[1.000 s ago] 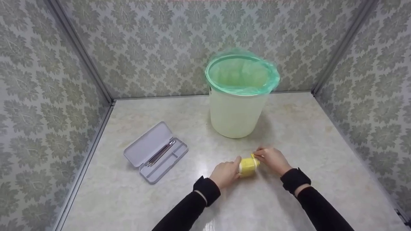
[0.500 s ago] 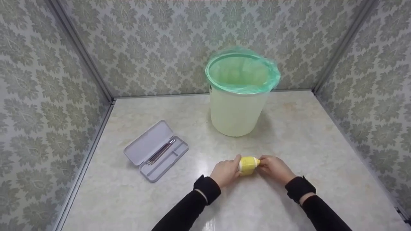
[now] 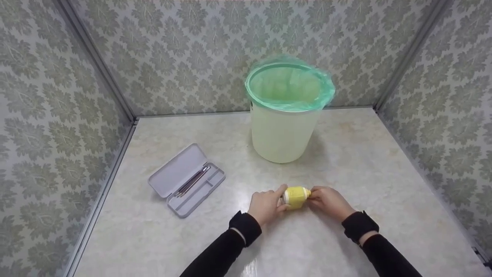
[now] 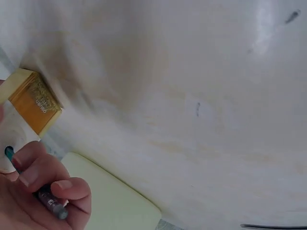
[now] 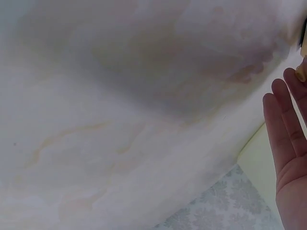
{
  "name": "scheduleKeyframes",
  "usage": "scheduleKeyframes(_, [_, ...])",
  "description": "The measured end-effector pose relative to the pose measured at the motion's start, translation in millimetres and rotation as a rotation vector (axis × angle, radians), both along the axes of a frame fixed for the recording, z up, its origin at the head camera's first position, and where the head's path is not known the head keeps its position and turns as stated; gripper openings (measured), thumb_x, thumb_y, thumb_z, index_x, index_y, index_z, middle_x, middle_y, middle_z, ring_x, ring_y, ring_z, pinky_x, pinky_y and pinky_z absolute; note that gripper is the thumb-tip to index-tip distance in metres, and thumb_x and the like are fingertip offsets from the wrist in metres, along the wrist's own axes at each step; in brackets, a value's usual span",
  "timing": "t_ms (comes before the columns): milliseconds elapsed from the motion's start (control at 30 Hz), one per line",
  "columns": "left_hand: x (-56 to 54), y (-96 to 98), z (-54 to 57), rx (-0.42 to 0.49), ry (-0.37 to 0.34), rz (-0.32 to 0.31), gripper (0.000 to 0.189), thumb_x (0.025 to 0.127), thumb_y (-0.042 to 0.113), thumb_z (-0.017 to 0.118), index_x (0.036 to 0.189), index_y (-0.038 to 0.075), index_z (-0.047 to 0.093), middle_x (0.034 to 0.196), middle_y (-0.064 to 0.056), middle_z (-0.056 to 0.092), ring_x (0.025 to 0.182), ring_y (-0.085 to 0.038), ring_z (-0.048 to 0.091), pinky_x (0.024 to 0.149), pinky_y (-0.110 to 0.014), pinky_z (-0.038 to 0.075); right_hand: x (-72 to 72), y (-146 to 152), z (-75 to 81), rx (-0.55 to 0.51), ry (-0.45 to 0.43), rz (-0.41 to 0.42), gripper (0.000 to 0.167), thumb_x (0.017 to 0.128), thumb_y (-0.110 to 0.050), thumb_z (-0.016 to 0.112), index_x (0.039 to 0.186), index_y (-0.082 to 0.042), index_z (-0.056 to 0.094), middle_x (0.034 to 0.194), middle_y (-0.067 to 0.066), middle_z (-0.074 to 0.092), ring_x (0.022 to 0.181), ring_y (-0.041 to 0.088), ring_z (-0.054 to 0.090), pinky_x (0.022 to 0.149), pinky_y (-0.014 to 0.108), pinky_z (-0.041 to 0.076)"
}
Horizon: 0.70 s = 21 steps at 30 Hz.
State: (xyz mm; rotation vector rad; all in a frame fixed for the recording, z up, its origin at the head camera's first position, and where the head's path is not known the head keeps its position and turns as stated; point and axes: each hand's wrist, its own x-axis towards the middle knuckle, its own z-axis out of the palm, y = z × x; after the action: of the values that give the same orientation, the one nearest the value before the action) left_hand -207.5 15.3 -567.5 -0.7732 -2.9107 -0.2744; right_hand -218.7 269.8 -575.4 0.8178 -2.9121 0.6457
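A yellow and white crank pencil sharpener (image 3: 296, 197) lies between the hands above the tabletop. My left hand (image 3: 265, 206) is at its white end, with a finger resting against the body. In the left wrist view, curled fingers hold a pencil (image 4: 51, 203) whose far part enters the round hole in the sharpener (image 4: 42, 101); its grey end sticks out below the fingers. My right hand (image 3: 329, 202) is at the opposite end, thumb and index finger pinching the small yellow crank knob (image 5: 301, 73), other fingers extended.
An open grey pencil case (image 3: 177, 171) with several pencils (image 3: 192, 183) lies to the left. Behind the sharpener stands a tall pale green bin (image 3: 283, 134) lined with a green bag (image 3: 326, 94). Patterned walls (image 3: 184, 57) enclose the table on the back and sides.
My right hand has swung the crank from its raised position down toward the table. The left hand has shifted slightly left, and its fingers have drawn back from the sharpener's body.
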Motion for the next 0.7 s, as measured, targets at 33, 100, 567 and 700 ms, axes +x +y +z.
scheduleKeyframes(33, [0.2, 0.2, -0.3, -0.006, 0.011, 0.011, 0.062, 0.092, 0.058, 0.065, 0.145, 0.03, 0.048, 0.081, -0.003, 0.074, 0.065, -0.018, 0.066, 0.052, -0.029, 0.047, 0.1, 0.1, 0.2, 0.001, 0.003, -0.002, 0.009, 0.091, -0.01, 0.074, 0.096, -0.011, 0.081, 0.09, 0.001, 0.074, 0.084, 0.019, 0.071, 0.079, 0.037, 0.06])
scheduleKeyframes(100, [0.3, 0.8, -1.4, -0.015, 0.037, 0.025, 0.062, 0.091, 0.06, 0.066, 0.144, 0.032, 0.049, 0.076, -0.002, 0.072, 0.061, -0.018, 0.064, 0.048, -0.029, 0.045, 0.5, 0.2, 0.4, 0.001, 0.011, -0.004, 0.007, 0.091, -0.01, 0.074, 0.094, -0.011, 0.081, 0.09, 0.001, 0.074, 0.084, 0.019, 0.071, 0.079, 0.038, 0.06])
scheduleKeyframes(567, [-1.2, 6.3, -2.1, -0.055, 0.09, 0.018, 0.059, 0.094, 0.061, 0.061, 0.143, 0.029, 0.051, 0.07, 0.001, 0.07, 0.055, -0.014, 0.06, 0.045, -0.027, 0.043, -0.6, -1.0, -2.0, -0.007, 0.054, -0.003, 0.006, 0.089, -0.008, 0.075, 0.092, -0.01, 0.08, 0.088, 0.001, 0.073, 0.084, 0.021, 0.071, 0.08, 0.039, 0.06])
scheduleKeyframes(700, [-1.8, 5.5, -0.3, -0.048, 0.067, -0.001, 0.06, 0.095, 0.059, 0.06, 0.146, 0.027, 0.051, 0.071, 0.001, 0.071, 0.057, -0.015, 0.061, 0.046, -0.027, 0.041, -0.3, -0.7, -2.5, -0.013, 0.051, -0.006, 0.006, 0.09, -0.009, 0.075, 0.093, -0.01, 0.08, 0.089, 0.001, 0.073, 0.085, 0.021, 0.071, 0.08, 0.039, 0.06])
